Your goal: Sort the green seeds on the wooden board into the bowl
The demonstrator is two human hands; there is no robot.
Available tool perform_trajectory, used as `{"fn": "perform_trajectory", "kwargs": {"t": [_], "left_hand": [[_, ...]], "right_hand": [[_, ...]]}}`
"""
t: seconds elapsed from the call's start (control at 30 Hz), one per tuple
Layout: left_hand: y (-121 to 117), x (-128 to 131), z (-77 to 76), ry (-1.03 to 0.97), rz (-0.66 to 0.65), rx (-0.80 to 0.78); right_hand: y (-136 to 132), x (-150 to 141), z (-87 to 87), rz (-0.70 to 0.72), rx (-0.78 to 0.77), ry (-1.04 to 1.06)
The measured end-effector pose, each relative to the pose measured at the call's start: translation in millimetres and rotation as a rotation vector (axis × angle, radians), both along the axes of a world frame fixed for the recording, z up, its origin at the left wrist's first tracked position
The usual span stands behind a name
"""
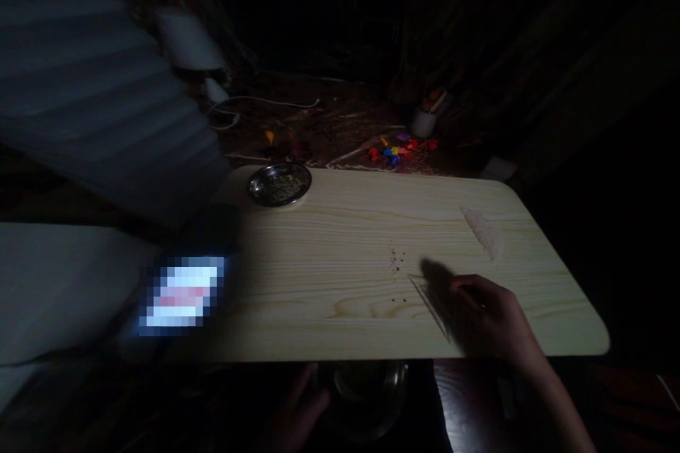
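Observation:
My right hand (494, 311) is over the right front of the pale wooden table (319, 262), its fingers pinched together. What they hold, if anything, I cannot make out. Left of these fingers is a thin pale-edged strip (431, 308); whether it lies on the table or is held is unclear. Small dark specks (397, 262) are scattered just beyond it. A narrow wedge of pale grains (482, 232) lies farther right. Below the table's front edge, my left hand (302, 412) grips the left rim of a shiny bowl (393, 396), dim and blurred.
A metal dish (308, 180) with small pieces inside stands at the far left corner. A lit phone-like screen (180, 297) glows at left. Behind the table are colourful small toys (396, 152), a white cup (423, 123) and a white cable (276, 100). The surroundings are very dark.

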State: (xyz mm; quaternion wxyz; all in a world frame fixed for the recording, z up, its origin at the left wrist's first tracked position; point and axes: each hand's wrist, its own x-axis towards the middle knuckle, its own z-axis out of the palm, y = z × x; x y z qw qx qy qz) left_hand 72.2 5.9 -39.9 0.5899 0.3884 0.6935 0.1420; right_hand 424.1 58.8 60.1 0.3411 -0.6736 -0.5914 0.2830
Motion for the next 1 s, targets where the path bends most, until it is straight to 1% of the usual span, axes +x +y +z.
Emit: {"fn": "perform_trajectory", "kwargs": {"t": [0.07,0.1,0.17,0.2,0.27,0.33,0.43,0.5,0.6,0.7,0.8,0.83,0.93,1.0], "left_hand": [[5.1,5.7,15.7,0.002,-0.067,-0.079],[7.6,7.7,23.3,0.006,-0.059,-0.107],[11.2,8.6,33.8,-0.027,-0.066,-0.085],[11.8,7.2,35.9,-0.039,-0.067,-0.064],[10.7,0.5,33.9,-0.032,-0.052,-0.045],[7.0,-10.8,26.0,-0.01,0.008,-0.028],[-0.4,-32.4,11.7,0.004,0.113,0.047],[-4.5,-45.9,4.9,-0.006,0.159,0.114],[-8.5,-61.4,0.5,-0.017,0.153,0.152],[-11.9,-73.9,-1.9,-0.034,0.124,0.145],[-15.1,-87.3,-4.7,-0.052,0.126,0.177],[-15.6,-91.4,-4.9,-0.046,0.111,0.179],[-14.1,-98.7,-1.4,-0.029,0.059,0.138],[-11.6,-97.6,3.0,-0.031,0.085,0.116]], "right_hand": [[-5.2,-1.4,-1.6,-0.043,-0.003,0.006],[-7.1,-4.4,-2.9,-0.039,-0.006,0.002],[-10.6,-14.9,-5.2,0.005,-0.01,-0.007],[-12.5,-21.5,-5.8,0.041,-0.014,-0.008],[-16.5,-34.5,-5.6,0.119,-0.035,0.001],[-18.5,-45.1,-4.5,0.163,-0.049,0.021],[-13.0,-60.8,-4.6,0.139,-0.025,0.035],[-4.6,-77.8,-5.9,0.152,-0.002,0.039],[5.6,-112.6,-6.9,0.255,0.026,0.053],[5.0,-138.9,-6.5,0.38,0.003,0.057],[0.1,-142.0,-8.0,0.466,-0.052,0.067],[-0.5,-139.8,-8.5,0.462,-0.059,0.067],[2.0,-137.6,-7.6,0.378,-0.023,0.053],[3.5,-144.8,-4.6,0.352,-0.005,0.043]]}}
